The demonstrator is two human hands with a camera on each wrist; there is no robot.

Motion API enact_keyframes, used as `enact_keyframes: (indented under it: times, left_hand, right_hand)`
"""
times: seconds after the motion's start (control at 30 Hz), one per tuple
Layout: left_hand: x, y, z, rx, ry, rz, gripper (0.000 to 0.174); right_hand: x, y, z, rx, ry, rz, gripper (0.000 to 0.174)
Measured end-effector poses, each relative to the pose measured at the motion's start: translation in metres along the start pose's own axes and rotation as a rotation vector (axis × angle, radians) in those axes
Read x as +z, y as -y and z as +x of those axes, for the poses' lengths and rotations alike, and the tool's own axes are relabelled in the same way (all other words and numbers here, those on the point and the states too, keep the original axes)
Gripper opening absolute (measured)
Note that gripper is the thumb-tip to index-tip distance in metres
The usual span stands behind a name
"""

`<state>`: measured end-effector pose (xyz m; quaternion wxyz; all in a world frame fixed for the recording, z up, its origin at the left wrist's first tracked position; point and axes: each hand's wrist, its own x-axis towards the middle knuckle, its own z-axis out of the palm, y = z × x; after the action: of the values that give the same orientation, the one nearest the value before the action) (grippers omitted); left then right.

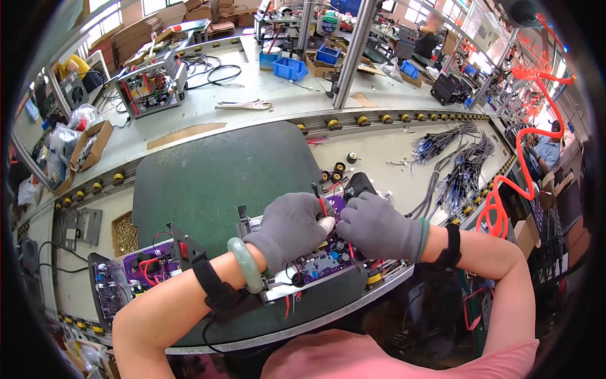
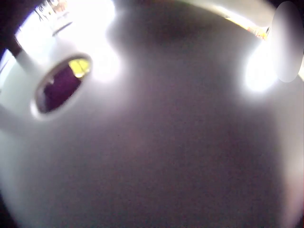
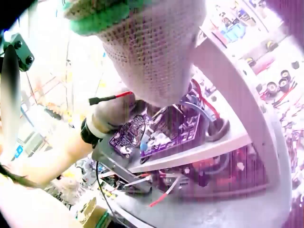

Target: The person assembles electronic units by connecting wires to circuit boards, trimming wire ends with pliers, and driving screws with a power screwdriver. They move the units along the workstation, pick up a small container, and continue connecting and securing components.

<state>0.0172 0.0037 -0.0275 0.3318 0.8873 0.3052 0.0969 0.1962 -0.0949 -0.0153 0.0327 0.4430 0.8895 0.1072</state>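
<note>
Purple circuit board [image 1: 315,262] sits in a metal chassis [image 1: 278,292] on the green mat [image 1: 214,183], close to the bench's near edge. The gloved left hand [image 1: 290,230] rests on the board, pinching a red wire [image 1: 322,205] that sticks up between the hands. The gloved right hand [image 1: 379,227] curls over the board's right end, beside the left; whether its fingers grip anything I cannot tell.

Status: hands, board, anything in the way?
Left hand and right hand both gloved, meeting over purple board by a red wire. Grip hidden. Left wrist view blocked.
</note>
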Motion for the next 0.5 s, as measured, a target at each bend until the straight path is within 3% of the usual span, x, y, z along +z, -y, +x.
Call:
enact_keyframes:
  times: [0.07, 0.2, 0.27, 0.33, 0.37, 0.5]
  left_hand:
    - [0.006, 0.006, 0.001, 0.034, -0.068, -0.13, 0.02]
    - [0.001, 0.0, 0.001, -0.051, 0.019, -0.121, 0.025]
    - [0.002, 0.0, 0.001, -0.054, 0.027, -0.096, 0.024]
    - [0.004, 0.001, 0.002, -0.089, 0.019, -0.279, 0.025]
    - [0.004, 0.002, 0.002, -0.089, 0.025, -0.262, 0.025]
    - [0.005, -0.002, 0.001, -0.124, 0.036, -0.229, 0.023]
  right_hand:
    - [0.002, -0.004, 0.0, 0.013, -0.044, 0.05, 0.009]
    - [0.002, -0.005, -0.004, 0.116, -0.053, 0.193, 0.004]
    - [0.008, -0.007, -0.01, 0.14, -0.142, 0.266, 0.004]
    - [0.015, -0.012, -0.014, 0.354, -0.495, 0.85, 0.007]
    - [0.015, -0.01, -0.013, 0.347, -0.598, 0.893, 0.008]
    - [0.007, -0.007, -0.015, 0.406, -0.594, 0.894, 0.01]
